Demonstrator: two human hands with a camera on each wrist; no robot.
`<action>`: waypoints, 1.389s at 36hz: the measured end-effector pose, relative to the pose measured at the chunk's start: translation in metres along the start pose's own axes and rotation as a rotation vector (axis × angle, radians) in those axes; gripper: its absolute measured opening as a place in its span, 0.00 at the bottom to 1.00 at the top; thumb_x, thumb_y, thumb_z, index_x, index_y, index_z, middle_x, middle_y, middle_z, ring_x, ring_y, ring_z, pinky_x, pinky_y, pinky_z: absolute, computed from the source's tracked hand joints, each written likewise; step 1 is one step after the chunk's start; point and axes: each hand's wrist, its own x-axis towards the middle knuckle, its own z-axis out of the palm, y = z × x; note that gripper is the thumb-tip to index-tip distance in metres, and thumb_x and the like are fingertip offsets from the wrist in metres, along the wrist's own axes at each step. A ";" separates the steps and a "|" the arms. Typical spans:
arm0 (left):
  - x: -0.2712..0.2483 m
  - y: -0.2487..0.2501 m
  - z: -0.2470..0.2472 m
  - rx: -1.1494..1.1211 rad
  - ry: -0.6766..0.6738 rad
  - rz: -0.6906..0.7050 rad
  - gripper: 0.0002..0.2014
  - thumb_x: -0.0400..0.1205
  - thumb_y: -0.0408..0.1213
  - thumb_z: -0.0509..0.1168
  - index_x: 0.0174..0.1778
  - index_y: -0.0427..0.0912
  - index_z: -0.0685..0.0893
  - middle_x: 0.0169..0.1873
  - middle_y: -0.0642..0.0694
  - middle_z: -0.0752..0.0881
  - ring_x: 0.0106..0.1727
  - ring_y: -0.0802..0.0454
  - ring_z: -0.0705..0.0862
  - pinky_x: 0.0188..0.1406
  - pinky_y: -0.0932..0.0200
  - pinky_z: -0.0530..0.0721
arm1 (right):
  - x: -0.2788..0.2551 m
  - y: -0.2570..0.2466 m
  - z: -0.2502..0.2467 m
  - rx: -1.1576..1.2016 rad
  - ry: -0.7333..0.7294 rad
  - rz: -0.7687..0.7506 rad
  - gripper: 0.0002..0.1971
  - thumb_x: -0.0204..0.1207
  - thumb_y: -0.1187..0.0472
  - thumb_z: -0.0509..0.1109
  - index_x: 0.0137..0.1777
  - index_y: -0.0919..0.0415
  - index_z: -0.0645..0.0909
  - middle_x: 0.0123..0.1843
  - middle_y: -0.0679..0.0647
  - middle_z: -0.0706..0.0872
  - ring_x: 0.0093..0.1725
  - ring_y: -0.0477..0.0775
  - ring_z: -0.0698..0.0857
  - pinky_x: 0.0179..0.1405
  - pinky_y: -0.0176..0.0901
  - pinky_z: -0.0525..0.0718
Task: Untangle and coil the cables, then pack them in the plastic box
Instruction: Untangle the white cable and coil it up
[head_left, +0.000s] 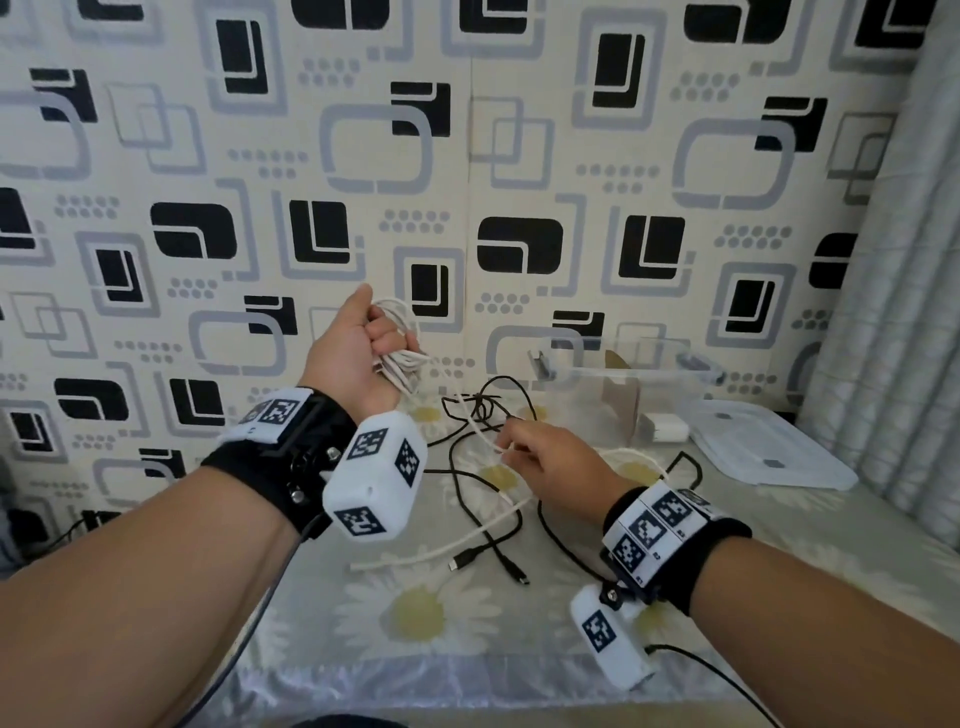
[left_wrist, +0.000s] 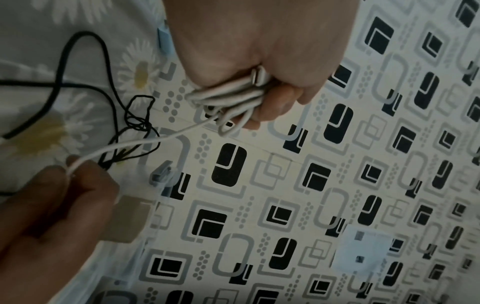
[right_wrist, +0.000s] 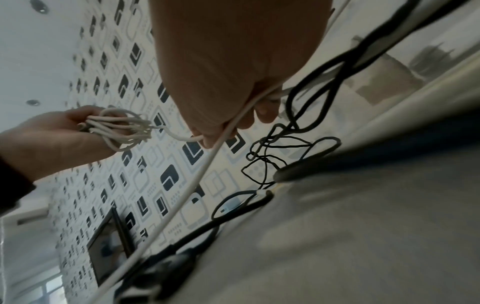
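My left hand (head_left: 366, 345) is raised above the table and grips a bundle of white cable coils (head_left: 400, 358) (left_wrist: 228, 96) (right_wrist: 119, 127). From the bundle a loose run of the white cable (head_left: 478, 431) drops to my right hand (head_left: 540, 457) (right_wrist: 233, 115), which pinches it just above the table. The rest of the white cable trails over the tablecloth to its free end (head_left: 363, 564). Black cables (head_left: 483, 467) (left_wrist: 135, 121) (right_wrist: 280, 156) lie tangled on the cloth between and beyond my hands. The clear plastic box (head_left: 628, 384) stands open at the back right.
The box's clear lid (head_left: 769, 447) lies flat to the right of the box. A white charger block (head_left: 662, 428) sits by the box's front. The table carries a daisy-print cloth (head_left: 415, 613); patterned wall behind, a curtain (head_left: 883, 312) at right.
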 end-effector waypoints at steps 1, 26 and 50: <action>0.001 -0.002 0.000 0.011 0.004 0.009 0.19 0.87 0.46 0.60 0.30 0.47 0.67 0.18 0.55 0.62 0.16 0.59 0.62 0.38 0.65 0.77 | 0.001 -0.001 0.000 -0.028 -0.025 -0.031 0.08 0.83 0.62 0.64 0.59 0.58 0.82 0.50 0.48 0.84 0.46 0.45 0.79 0.48 0.42 0.75; -0.009 -0.042 -0.029 1.523 -0.287 0.380 0.20 0.89 0.52 0.52 0.40 0.38 0.72 0.31 0.44 0.81 0.34 0.53 0.78 0.38 0.67 0.73 | 0.005 -0.020 -0.008 -0.196 0.177 -0.528 0.12 0.78 0.61 0.59 0.54 0.59 0.82 0.43 0.52 0.84 0.37 0.53 0.82 0.28 0.45 0.82; -0.018 -0.049 -0.042 1.795 -0.644 -0.244 0.21 0.84 0.50 0.65 0.46 0.30 0.75 0.24 0.48 0.70 0.24 0.52 0.68 0.23 0.67 0.71 | 0.008 -0.017 -0.020 -0.249 0.349 -0.396 0.25 0.69 0.33 0.64 0.36 0.57 0.70 0.25 0.41 0.67 0.21 0.53 0.68 0.36 0.38 0.59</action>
